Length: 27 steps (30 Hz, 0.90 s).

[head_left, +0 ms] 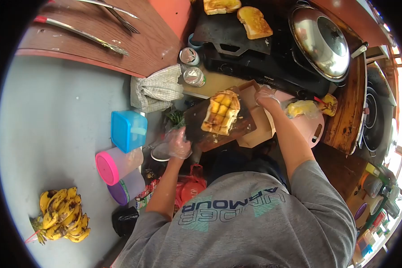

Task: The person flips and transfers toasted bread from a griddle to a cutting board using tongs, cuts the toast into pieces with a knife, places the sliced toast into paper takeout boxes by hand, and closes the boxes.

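Observation:
My left hand [178,144], in a clear plastic glove, is closed on the left edge of a dark wooden cutting board [248,127]. A browned toast [221,111], scored into several pieces, lies on the board, with crumbs around it. My right hand [268,96], gloved as well, grips the far end of an open brown cardboard box [259,117]. The board's right side overlaps the box. Beside my right forearm, a yellow food in a plastic bag [301,108] rests on a pink surface [316,127].
A black stove [250,71] carries a griddle with toasts [253,22] and a domed lid [328,42]. Cans [194,77] and a checked cloth [156,91] sit left of it. Plastic containers [128,130] and bananas [64,214] stand further left. Tongs [82,35] lie on a wooden surface.

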### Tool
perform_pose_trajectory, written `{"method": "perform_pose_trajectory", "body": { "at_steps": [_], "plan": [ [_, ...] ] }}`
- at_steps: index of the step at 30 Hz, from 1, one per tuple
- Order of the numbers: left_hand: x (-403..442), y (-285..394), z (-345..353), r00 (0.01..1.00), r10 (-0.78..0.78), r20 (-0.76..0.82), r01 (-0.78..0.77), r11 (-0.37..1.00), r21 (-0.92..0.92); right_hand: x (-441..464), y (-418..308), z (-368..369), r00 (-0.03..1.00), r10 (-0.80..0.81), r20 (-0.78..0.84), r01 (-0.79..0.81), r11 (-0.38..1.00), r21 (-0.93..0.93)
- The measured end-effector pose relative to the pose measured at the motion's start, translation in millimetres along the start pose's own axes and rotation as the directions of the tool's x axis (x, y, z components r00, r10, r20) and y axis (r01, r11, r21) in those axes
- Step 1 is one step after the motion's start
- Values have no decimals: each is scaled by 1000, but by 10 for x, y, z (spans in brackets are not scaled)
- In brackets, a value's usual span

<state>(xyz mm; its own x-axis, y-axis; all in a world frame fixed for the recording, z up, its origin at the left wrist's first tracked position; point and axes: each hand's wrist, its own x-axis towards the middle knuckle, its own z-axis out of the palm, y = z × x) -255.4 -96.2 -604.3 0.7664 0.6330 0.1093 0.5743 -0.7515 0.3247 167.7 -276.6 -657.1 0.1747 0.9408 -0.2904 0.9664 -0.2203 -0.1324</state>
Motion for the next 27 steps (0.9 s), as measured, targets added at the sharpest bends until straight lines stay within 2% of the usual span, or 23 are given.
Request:
{"method": "perform_pose_trajectory", "body": {
  "at_steps": [1, 3, 7, 9, 10, 11, 12, 13, 14, 15, 16, 17, 19, 20, 24, 26, 27],
  "plan": [
    [93, -5, 96, 1000, 0, 5, 0, 1000, 2, 36, -11, -5, 1000, 0, 3, 0, 1000, 5],
    [241, -22, 278, 997, 42, 58, -41, 999, -31, 42, -15, 1, 994, -43, -96, 37, 997, -60],
    [405, -32, 475, 991, 15, 132, -14, 1000, -7, -20, 60, -78, 985, -136, -102, 127, 988, -87],
    [463, -42, 504, 990, 10, 143, -9, 1000, -8, -110, 61, -269, 998, 7, -57, -18, 980, -199],
    [467, -64, 510, 988, 13, 154, -13, 1000, -5, -177, -238, -965, 950, 294, -104, -278, 950, 145],
    [466, -88, 516, 988, 0, 154, 1, 1000, -3, -187, -548, -1578, 829, 557, -44, -475, 744, 470],
    [470, -99, 517, 988, 28, 149, -25, 999, -25, -129, -572, -1573, 938, 241, -250, -109, 887, 448],
    [476, -105, 522, 988, 60, 144, -53, 997, -47, -73, -586, -1567, 896, -100, -433, 270, 897, 351],
    [476, -105, 525, 987, 55, 148, -48, 998, -46, 7, -661, -1550, 898, -102, -429, 271, 895, 355],
    [496, -85, 511, 984, 34, 175, -30, 999, -25, 118, -777, -1535, 866, -394, -308, 464, 863, 199],
    [516, -71, 503, 980, 12, 199, -12, 1000, -1, 222, -852, -1504, 756, -640, -139, 652, 755, 70],
    [539, -60, 494, 980, 8, 197, -9, 1000, 3, 332, -882, -1416, 752, -643, -141, 656, 752, 70],
    [545, -62, 488, 986, 32, 164, -27, 999, -28, 588, -931, -1136, 587, -807, 70, 809, 587, -15],
    [547, -72, 491, 986, 23, 165, -20, 1000, -23, 690, -883, -1010, 516, -856, 38, 856, 516, -17],
    [579, -87, 487, 991, 53, 124, -50, 998, -33, 822, -917, -949, 478, -864, 156, 870, 491, 52],
    [588, -64, 465, 993, 71, 90, -68, 997, -44, 773, -945, -940, 530, -835, 150, 847, 528, -59],
    [597, -81, 463, 993, 75, 96, -68, 995, -78, 738, -963, -944, 525, -837, 157, 850, 523, -55]
  ]
}}
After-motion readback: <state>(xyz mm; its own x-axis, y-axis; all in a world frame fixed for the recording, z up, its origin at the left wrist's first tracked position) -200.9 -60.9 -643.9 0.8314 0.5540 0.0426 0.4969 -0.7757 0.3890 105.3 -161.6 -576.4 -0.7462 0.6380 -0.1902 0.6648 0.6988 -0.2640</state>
